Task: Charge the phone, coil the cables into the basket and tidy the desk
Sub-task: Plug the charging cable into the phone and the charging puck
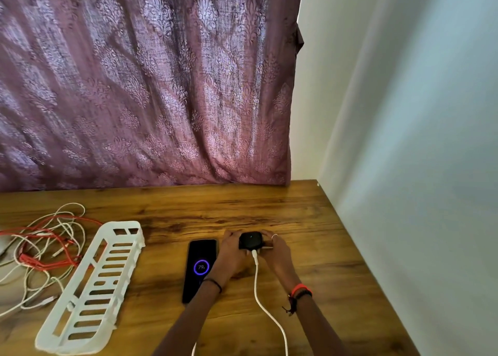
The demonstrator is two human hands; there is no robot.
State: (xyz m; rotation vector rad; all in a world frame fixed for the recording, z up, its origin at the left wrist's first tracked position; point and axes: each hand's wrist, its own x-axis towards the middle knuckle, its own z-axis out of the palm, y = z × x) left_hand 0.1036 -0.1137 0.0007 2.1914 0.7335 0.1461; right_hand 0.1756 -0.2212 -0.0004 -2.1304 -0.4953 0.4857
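A black phone (200,265) lies flat on the wooden desk (310,221), its screen lit with a purple ring reading 79%. Just right of it sits a small black charger block (250,240) with a tiny green light. My left hand (232,256) grips its left side and my right hand (275,250) grips its right side. A white cable (262,301) is plugged into the block's near face and runs down off the frame's bottom edge. A white slotted basket (94,288) stands empty at the left.
A tangle of red and white cables (43,250) lies loose on the desk left of the basket. A purple patterned curtain (148,86) hangs behind the desk, and a white wall (417,167) bounds its right edge.
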